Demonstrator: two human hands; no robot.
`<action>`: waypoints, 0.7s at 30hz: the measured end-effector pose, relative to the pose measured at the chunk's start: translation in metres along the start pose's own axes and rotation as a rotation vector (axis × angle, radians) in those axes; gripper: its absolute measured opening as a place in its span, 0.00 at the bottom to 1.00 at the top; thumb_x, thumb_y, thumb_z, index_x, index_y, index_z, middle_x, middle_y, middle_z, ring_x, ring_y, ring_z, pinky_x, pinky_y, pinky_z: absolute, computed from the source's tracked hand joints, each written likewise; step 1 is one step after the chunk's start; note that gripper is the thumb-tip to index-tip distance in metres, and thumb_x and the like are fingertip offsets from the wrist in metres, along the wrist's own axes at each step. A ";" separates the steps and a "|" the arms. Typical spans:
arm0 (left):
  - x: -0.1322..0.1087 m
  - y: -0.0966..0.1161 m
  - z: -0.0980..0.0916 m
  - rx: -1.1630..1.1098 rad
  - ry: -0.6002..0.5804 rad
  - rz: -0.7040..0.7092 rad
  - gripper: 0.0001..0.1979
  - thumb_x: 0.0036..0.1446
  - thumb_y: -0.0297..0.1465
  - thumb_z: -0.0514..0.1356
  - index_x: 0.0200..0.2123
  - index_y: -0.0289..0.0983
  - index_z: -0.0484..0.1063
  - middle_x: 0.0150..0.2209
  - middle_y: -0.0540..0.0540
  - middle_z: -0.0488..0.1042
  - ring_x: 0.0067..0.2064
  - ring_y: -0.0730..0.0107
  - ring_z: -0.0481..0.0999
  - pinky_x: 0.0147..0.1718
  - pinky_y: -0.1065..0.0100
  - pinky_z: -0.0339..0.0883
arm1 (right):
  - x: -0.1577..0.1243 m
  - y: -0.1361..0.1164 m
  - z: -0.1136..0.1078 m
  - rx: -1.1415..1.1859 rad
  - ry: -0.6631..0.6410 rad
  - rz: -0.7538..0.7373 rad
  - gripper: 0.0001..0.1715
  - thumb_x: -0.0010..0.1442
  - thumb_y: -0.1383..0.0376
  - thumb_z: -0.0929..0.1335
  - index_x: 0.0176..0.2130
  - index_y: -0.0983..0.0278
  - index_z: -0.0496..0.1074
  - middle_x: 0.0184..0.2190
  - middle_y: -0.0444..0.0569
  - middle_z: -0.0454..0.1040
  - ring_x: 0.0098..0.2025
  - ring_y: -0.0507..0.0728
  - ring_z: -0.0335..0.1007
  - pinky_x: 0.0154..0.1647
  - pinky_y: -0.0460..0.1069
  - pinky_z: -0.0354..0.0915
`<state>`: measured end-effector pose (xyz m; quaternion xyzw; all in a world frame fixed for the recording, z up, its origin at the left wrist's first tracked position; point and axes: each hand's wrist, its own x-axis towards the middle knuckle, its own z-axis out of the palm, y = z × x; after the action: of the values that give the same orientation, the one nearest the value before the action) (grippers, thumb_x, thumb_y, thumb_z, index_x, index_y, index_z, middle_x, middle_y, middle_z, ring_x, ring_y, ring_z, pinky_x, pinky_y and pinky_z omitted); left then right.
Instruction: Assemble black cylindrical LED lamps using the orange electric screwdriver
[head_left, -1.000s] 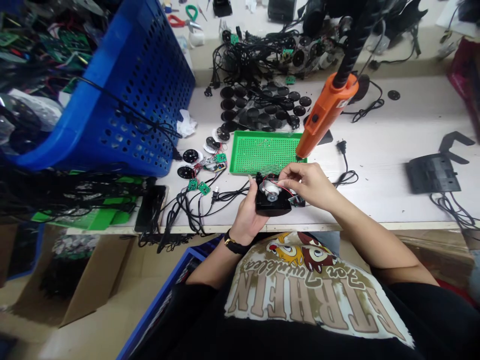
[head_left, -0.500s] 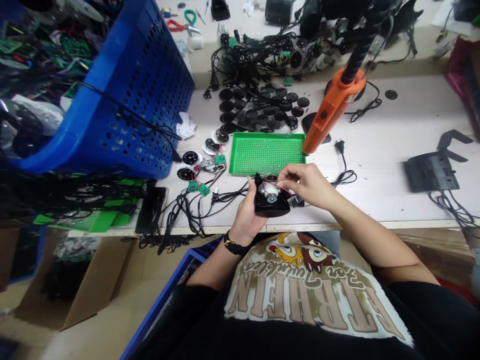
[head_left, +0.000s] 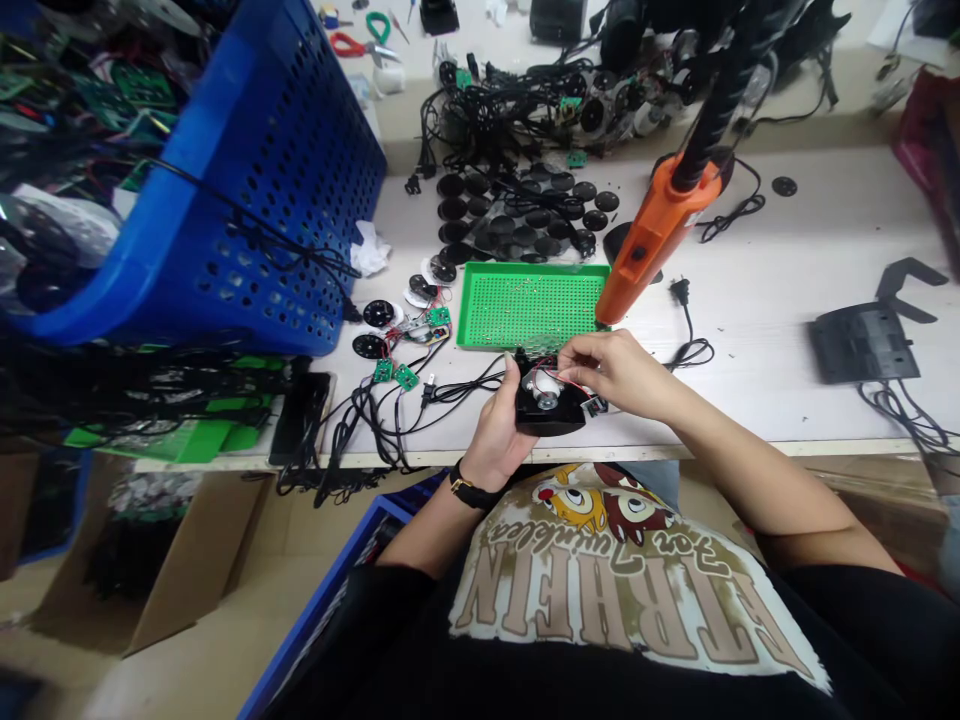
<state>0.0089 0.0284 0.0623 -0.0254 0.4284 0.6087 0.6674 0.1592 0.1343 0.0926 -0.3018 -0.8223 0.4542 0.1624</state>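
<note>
My left hand (head_left: 491, 435) cradles a black plastic housing (head_left: 551, 417) from below, its thumb up against the housing's left side. A small white-and-silver motor (head_left: 544, 388) sits in the housing. My right hand (head_left: 611, 375) pinches thin red wires (head_left: 571, 382) just above it with thumb and fingertips. Those wires lead toward a small circuit board (head_left: 595, 407) at the housing's right end, partly hidden by my fingers. An orange electric screwdriver (head_left: 645, 250) hangs close above my right hand, its tip by the green tray's corner.
A green perforated tray (head_left: 495, 320) lies just beyond my hands. Black discs (head_left: 517, 205), tangled cables (head_left: 510, 110), wired green boards (head_left: 420, 340) and a phone (head_left: 300, 418) lie around it. A large blue perforated basket (head_left: 255, 200) leans at the left. The white table's front edge (head_left: 300, 460) runs beneath my forearms.
The black housing and both hands have shifted slightly right and down. My right fingers still hold the red wires.
</note>
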 end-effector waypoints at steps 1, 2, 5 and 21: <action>0.001 -0.001 -0.001 0.009 -0.021 0.012 0.23 0.76 0.41 0.52 0.44 0.32 0.81 0.45 0.40 0.86 0.59 0.56 0.81 0.65 0.56 0.69 | -0.001 0.000 -0.001 0.017 0.003 -0.011 0.07 0.62 0.71 0.71 0.31 0.64 0.74 0.27 0.43 0.75 0.30 0.51 0.67 0.35 0.48 0.61; 0.001 -0.001 -0.001 0.018 -0.049 0.024 0.22 0.76 0.42 0.53 0.45 0.32 0.81 0.46 0.40 0.86 0.60 0.56 0.80 0.65 0.55 0.68 | -0.003 0.000 -0.001 0.046 0.010 -0.024 0.07 0.63 0.70 0.71 0.31 0.64 0.74 0.28 0.43 0.75 0.30 0.51 0.68 0.36 0.48 0.62; 0.002 0.001 -0.002 0.049 -0.145 0.077 0.20 0.73 0.43 0.57 0.51 0.34 0.81 0.52 0.40 0.84 0.63 0.53 0.78 0.66 0.52 0.68 | -0.012 0.001 0.002 0.188 0.092 -0.044 0.07 0.63 0.62 0.74 0.35 0.63 0.75 0.33 0.45 0.76 0.35 0.53 0.71 0.40 0.49 0.67; -0.006 -0.003 -0.006 0.282 -0.152 0.290 0.30 0.57 0.43 0.73 0.61 0.45 0.73 0.58 0.45 0.80 0.63 0.52 0.77 0.64 0.52 0.68 | -0.030 0.009 0.037 1.065 0.147 0.410 0.49 0.51 0.58 0.77 0.67 0.50 0.59 0.63 0.49 0.72 0.48 0.57 0.76 0.53 0.56 0.73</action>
<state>0.0094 0.0195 0.0607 0.1762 0.4567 0.6327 0.6001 0.1654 0.0946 0.0654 -0.3623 -0.3913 0.8059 0.2573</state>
